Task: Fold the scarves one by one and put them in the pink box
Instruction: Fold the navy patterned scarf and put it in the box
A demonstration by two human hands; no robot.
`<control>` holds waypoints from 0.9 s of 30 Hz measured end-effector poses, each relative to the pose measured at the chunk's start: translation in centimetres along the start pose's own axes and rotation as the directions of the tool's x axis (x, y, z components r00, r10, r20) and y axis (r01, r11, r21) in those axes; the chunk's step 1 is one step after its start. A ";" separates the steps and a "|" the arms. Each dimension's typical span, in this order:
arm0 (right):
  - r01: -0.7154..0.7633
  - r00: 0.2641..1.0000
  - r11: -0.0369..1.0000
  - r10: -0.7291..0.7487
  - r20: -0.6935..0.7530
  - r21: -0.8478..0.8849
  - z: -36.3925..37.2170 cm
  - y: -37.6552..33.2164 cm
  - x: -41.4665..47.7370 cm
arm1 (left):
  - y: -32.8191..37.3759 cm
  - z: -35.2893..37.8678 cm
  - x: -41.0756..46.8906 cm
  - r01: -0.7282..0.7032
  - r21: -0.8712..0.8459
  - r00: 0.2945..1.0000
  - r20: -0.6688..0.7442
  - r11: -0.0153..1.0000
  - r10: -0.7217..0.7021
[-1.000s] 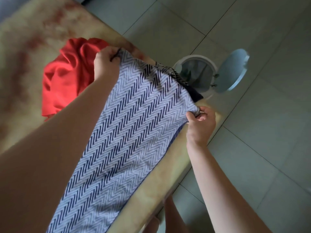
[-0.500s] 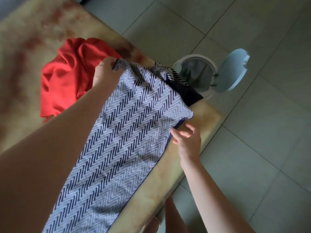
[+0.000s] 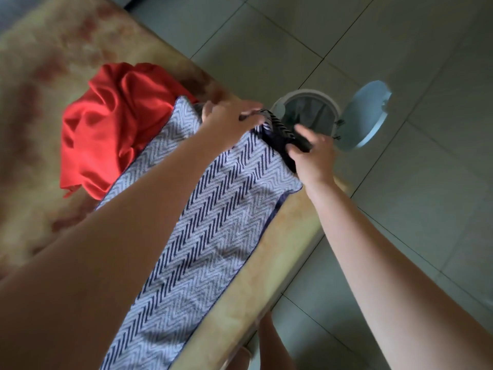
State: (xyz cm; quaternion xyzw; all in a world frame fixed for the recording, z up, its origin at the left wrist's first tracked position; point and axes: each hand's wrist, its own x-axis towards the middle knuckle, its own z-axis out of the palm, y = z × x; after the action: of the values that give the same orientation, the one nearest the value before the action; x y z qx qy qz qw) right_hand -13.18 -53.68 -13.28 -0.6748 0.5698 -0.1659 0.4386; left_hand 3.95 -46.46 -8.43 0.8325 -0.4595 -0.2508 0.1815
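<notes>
The left hand (image 3: 230, 120) and right hand (image 3: 313, 158) are bare, and so are both forearms right to the frame's edge. A bare leg (image 3: 270, 340) shows lower down, with the foot blurred.

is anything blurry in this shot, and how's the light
Head view: the left hand and right hand are smeared by motion blur; the scarf shows a sharp zigzag mid-frame; the table goes soft at far left; light is dim and flat.
</notes>
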 end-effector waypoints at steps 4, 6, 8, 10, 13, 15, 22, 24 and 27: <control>0.096 0.995 0.966 -0.094 0.021 -0.239 1.1 0.8 -0.2 | -0.1 0.8 -0.2 0.048 0.183 0.999 0.017 0.982 -0.052; 0.121 0.991 0.984 -0.126 -0.034 -0.131 0.5 0.3 -1.1 | -0.9 0.4 -0.9 0.059 0.078 0.995 -0.080 0.995 -0.053; 0.175 0.981 0.984 -0.172 -0.089 0.034 -0.4 0.0 -2.5 | -2.1 -0.5 -2.2 0.069 -0.122 0.986 -0.141 0.990 -0.086; 0.237 0.968 0.960 -0.220 -0.121 0.151 -1.3 -1.2 -4.6 | -3.1 -1.6 -4.3 0.036 -0.177 0.974 -0.214 0.983 -0.075; 0.221 0.975 0.931 -0.219 -0.039 0.292 -1.7 -2.8 -8.8 | -3.8 -2.5 -8.9 -0.006 -0.202 0.944 -0.325 0.979 -0.061; 0.180 0.967 0.913 -0.233 0.105 0.367 -1.0 -3.0 -12.1 | -4.7 -2.4 -12.7 0.058 -0.252 0.925 -0.351 0.966 -0.147; 0.255 0.907 0.965 -0.261 0.331 0.063 3.0 0.8 -22.3 | -12.2 0.7 -24.1 0.279 -0.191 0.917 -0.239 0.941 -0.320; 0.270 0.906 0.963 -0.256 0.337 0.006 3.5 1.9 -23.5 | -13.2 1.1 -25.4 0.325 -0.217 0.897 -0.238 0.921 -0.373; 0.082 0.987 0.994 -0.092 0.135 0.076 3.4 1.5 -22.6 | -13.0 0.3 -24.2 0.244 -0.205 0.894 -0.331 0.948 -0.302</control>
State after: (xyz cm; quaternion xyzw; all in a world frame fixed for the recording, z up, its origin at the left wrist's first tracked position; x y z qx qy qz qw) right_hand -18.34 -31.56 -10.18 -0.6931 0.5020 -0.1576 0.4926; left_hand 1.68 -19.12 -9.53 0.9035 -0.2755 -0.1536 0.2903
